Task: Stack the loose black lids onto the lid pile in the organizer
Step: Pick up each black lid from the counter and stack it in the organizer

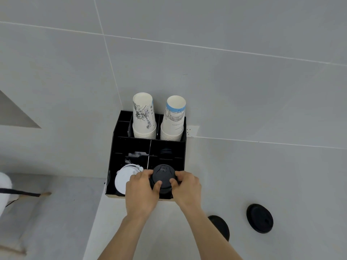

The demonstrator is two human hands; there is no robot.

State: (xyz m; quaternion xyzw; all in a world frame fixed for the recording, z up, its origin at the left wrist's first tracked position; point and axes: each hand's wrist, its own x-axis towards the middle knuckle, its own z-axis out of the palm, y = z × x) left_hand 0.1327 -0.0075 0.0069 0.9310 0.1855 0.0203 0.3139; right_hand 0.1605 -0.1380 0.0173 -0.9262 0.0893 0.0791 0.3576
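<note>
Our left hand (139, 186) and right hand (185, 184) both close around the black lid pile (162, 180) in the near right compartment of the organizer (116, 141). Each hand curls its fingers (145, 173) round the far side of the rim and lays a thumb on the near edge, so the top lid is pinched from left and right at once, neither hand spread flat. We judge that we are seating or squaring a lid on the pile; whether it is fully nested we cannot tell, as our thumbs cover the near rim.

The pile stands upright, its axis vertical, so any added lid has to come down flat from above.

What the coming move turns on lies behind our right hand: two loose black lids on the white counter, nearer to us and to the right of the organizer. The closer loose lid (220, 227) is partly hidden under our right forearm; the farther loose lid (260, 218) lies further right, well apart from the organizer, flat. Our right hand is plainly the nearer one to both.

Just left of the black pile sits a stack of white lids (122, 182), touching our left hand's knuckles or close to it. At the far end stand two stacks of paper cups (143, 117).
</note>
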